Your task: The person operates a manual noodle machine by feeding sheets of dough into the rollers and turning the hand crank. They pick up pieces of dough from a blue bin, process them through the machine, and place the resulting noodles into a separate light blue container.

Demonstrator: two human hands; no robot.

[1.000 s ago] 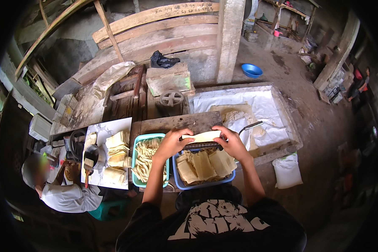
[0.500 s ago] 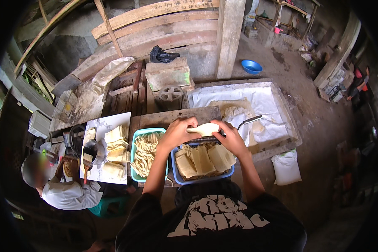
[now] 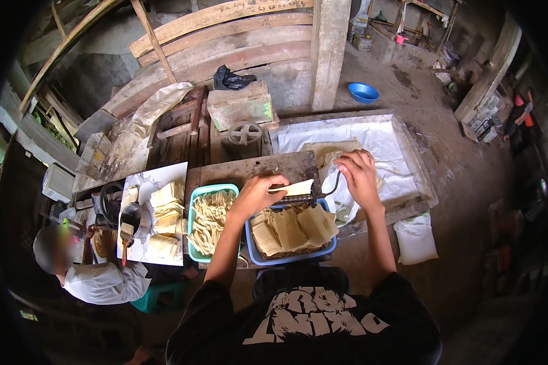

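My left hand point(image 3: 254, 194) holds a pale flat dough sheet point(image 3: 293, 187) at the top of a small dark roller machine point(image 3: 298, 198). That machine sits over a blue basin point(image 3: 257, 255) filled with tan folded sheets point(image 3: 295, 226). My right hand point(image 3: 359, 176) is to the right of the machine, its fingers curled around the end of the thin bent crank handle point(image 3: 331, 188). To the left stands a teal basin point(image 3: 192, 214) with several pale cut strips point(image 3: 212, 222).
A wooden tray lined with white cloth point(image 3: 377, 137) lies beyond my right hand. At the left, a seated person point(image 3: 97, 277) works at a white board point(image 3: 141, 182) with stacked sheets point(image 3: 165, 213). A white sack point(image 3: 415, 238) and a blue bowl point(image 3: 363, 92) are on the dirt floor.
My right hand has let go of the dough sheet and moved right to the crank handle. My left hand still holds the sheet at the machine.
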